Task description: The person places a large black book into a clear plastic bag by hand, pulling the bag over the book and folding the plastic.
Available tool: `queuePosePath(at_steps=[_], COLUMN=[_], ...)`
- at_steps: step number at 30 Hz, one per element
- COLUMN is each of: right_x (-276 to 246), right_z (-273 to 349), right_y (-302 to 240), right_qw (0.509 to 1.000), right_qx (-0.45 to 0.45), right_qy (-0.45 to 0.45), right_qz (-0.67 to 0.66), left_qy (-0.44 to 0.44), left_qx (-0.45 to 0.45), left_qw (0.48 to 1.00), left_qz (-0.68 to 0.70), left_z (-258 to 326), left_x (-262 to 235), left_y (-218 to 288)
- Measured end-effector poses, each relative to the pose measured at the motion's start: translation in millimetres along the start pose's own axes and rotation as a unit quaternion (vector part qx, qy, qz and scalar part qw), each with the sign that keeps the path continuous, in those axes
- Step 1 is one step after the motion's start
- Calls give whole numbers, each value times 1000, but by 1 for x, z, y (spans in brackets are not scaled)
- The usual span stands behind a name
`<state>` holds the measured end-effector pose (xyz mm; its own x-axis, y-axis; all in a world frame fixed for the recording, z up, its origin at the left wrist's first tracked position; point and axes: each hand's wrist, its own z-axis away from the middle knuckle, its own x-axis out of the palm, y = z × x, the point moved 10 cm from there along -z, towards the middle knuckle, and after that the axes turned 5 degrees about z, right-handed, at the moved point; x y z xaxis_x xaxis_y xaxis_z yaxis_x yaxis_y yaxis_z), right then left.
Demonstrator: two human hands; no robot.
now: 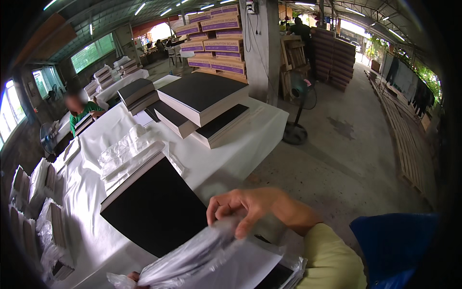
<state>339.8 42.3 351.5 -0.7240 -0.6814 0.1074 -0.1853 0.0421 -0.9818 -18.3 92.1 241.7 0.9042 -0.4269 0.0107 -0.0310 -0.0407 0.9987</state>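
Note:
My right hand (248, 206) reaches in from the lower right, its fingers and thumb curled closed on the upper edge of a clear plastic bag (192, 260). Only a bit of my left hand (134, 276) shows at the lower edge, by the bag's left end; its fingers are mostly hidden. Beneath the bag, near me, lie a white sheet (250, 265) and something black in plastic. Just beyond my hands, a stack of black boards (154, 204) with pale edges lies on the white-covered table (89, 192).
More black board stacks (204, 91) stand at the table's far end, with crumpled plastic bags (127, 151) before them. Plastic-wrapped packs (50, 226) line the left. A person in green (79, 115) sits beyond. A pillar (262, 53), standing fan (299, 106) and blue chair (394, 245) are around.

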Motion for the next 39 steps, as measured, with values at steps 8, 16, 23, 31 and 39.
queuePosePath(at_steps=[8, 16, 23, 31, 39], right_x=[-48, -98, -111, -111, -112], right_z=[33, 67, 56, 35, 32], right_y=[138, 327, 344, 321, 325], right_qw=[975, 939, 927, 873, 806], right_qx=[151, 238, 205, 277, 339], right_qy=[161, 232, 228, 218, 235], right_qz=[-13, 84, 216, 337, 424], left_qy=[5, 98, 166, 206, 222], left_qx=[-204, -277, -285, -268, -259], left_qw=[977, 955, 944, 941, 939], left_qz=[53, 29, 20, -4, -45], left_z=[0, 11, 8, -3, -4], left_x=[80, 67, 51, 35, 27], left_y=[-62, -190, -254, -285, -299])
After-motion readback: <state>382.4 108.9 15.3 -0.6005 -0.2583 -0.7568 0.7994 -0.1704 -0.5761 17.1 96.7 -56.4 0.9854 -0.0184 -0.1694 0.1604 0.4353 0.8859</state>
